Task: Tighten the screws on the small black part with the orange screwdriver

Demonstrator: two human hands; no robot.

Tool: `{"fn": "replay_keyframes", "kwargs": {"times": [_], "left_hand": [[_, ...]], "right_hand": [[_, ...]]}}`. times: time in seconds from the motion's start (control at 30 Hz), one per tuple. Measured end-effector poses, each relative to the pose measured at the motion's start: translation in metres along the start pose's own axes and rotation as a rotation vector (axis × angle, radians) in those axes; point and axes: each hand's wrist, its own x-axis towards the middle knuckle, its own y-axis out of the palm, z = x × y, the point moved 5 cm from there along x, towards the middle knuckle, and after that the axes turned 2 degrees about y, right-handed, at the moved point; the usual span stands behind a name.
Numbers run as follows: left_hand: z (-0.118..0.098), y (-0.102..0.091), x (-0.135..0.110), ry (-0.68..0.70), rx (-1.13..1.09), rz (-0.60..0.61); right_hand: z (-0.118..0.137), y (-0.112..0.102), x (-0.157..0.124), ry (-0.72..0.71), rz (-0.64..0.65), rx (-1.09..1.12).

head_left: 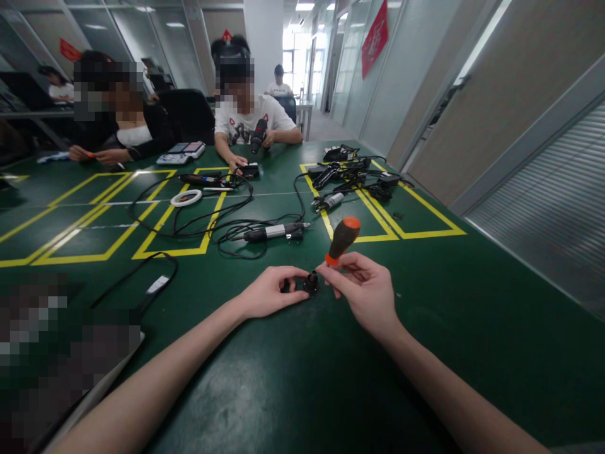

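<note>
Left hand (pixel 270 292) pinches a small black stepped cylinder (pixel 311 284), probably rigid, best gripped low; half-closed right hand (pixel 369 289) holds an orange-and-dark screwdriver (pixel 345 238).

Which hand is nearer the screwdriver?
Right. The right hand holds the screwdriver; the left hand is off to its left, fingertips at the small black part.

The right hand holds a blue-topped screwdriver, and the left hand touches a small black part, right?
Not blue-topped: the head view shows that the screwdriver is orange-topped. The right hand does hold it, and the left hand touches the small black part.
</note>
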Motion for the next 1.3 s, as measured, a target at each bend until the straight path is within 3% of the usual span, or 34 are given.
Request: {"fn": "replay_keyframes", "kwargs": {"times": [0.33, 0.53, 0.87, 1.07, 1.3], "left_hand": [[-0.0008, 0.0002, 0.0001, -0.007, 0.005, 0.003], [0.0005, 0.0006, -0.0007, 0.002, 0.005, -0.002], [-0.0014, 0.0004, -0.0003, 0.001, -0.006, -0.001], [0.0003, 0.0009, -0.0006, -0.013, 0.009, 0.003], [0.0012, 0.0004, -0.0004, -0.021, 0.022, 0.005]], "right_hand": [[0.0024, 0.0029, -0.0010, -0.029, 0.064, 0.035], [0.0036, 0.0010, 0.0000, -0.115, 0.040, 0.037], [0.0056, 0.0024, -0.0030, -0.074, 0.055, 0.020], [0.0088, 0.0014, -0.0025, -0.146, 0.038, -0.013], [0.0033, -0.0018, -0.0008, -0.072, 0.016, 0.003]]}}
